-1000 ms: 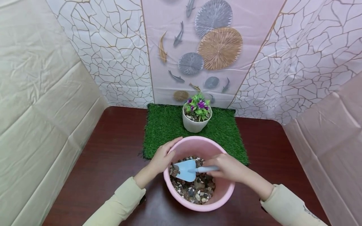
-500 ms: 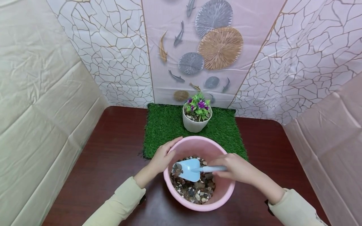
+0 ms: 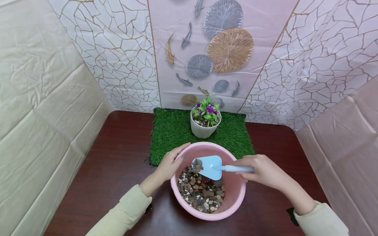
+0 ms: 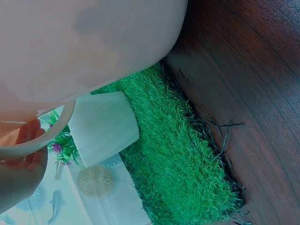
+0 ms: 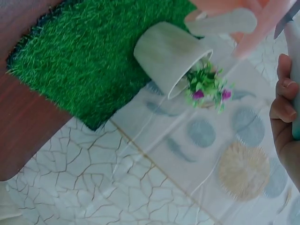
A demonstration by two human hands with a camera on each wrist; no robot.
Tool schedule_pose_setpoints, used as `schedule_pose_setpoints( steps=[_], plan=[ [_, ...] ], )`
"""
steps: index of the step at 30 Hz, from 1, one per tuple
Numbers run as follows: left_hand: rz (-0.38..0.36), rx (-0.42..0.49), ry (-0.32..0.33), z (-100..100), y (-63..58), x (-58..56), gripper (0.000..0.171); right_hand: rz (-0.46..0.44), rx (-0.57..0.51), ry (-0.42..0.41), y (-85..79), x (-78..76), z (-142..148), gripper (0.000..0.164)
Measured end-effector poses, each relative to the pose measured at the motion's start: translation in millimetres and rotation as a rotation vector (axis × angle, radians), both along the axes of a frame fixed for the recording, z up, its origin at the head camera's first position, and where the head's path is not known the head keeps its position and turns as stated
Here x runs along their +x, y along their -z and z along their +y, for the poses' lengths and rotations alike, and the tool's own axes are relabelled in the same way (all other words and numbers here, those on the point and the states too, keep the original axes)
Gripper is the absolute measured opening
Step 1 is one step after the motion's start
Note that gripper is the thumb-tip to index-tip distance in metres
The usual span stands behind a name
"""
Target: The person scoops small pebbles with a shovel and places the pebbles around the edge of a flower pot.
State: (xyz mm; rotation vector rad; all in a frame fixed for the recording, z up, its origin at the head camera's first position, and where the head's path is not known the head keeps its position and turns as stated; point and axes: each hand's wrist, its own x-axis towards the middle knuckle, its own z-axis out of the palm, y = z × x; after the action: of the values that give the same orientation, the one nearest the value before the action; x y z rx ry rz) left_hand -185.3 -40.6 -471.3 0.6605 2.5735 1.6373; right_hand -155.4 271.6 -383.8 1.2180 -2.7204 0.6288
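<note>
A pink plastic basin (image 3: 233, 195) stands on the table with mixed pebbles (image 3: 200, 193) covering its bottom. My left hand (image 3: 169, 165) grips the basin's left rim, fingers over the edge; the left wrist view shows this hand (image 4: 21, 178) around the rim too. In my right hand (image 3: 262, 168) is the grey handle of a light blue trowel (image 3: 213, 167). Its blade points left and carries a few stones near the tip, raised over the pebbles inside the basin. The right wrist view catches curled fingers (image 5: 285, 101) on the handle at the right edge.
Behind the basin, a white pot (image 3: 203, 130) with a purple-flowered plant (image 3: 208, 110) stands on a green artificial grass mat (image 3: 171, 131). The dark red-brown table (image 3: 118, 157) is bounded by a patterned cloth backdrop (image 3: 124, 59) and pale cloth sides.
My right hand has lifted the trowel and drawn it back to the right, with stones on its blade. The left hand and basin have stayed in place.
</note>
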Motion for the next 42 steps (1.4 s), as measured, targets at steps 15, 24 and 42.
schedule_pose_setpoints(
  steps=[15, 24, 42],
  plan=[
    [-0.007, 0.02, 0.005, -0.8, 0.6, -1.4, 0.051, 0.027, -0.036, 0.151, -9.7, -14.6, 33.6, 0.026],
    [-0.014, 0.028, 0.016, -0.5, -0.3, -1.3, 0.051, 0.053, -0.018, 0.257, -11.0, -31.4, 53.5, 0.024],
    [-0.007, 0.01, 0.014, -1.2, 0.4, -2.0, 0.051, -0.026, 0.043, 0.382, -10.7, -86.8, 73.3, 0.019]
  ],
)
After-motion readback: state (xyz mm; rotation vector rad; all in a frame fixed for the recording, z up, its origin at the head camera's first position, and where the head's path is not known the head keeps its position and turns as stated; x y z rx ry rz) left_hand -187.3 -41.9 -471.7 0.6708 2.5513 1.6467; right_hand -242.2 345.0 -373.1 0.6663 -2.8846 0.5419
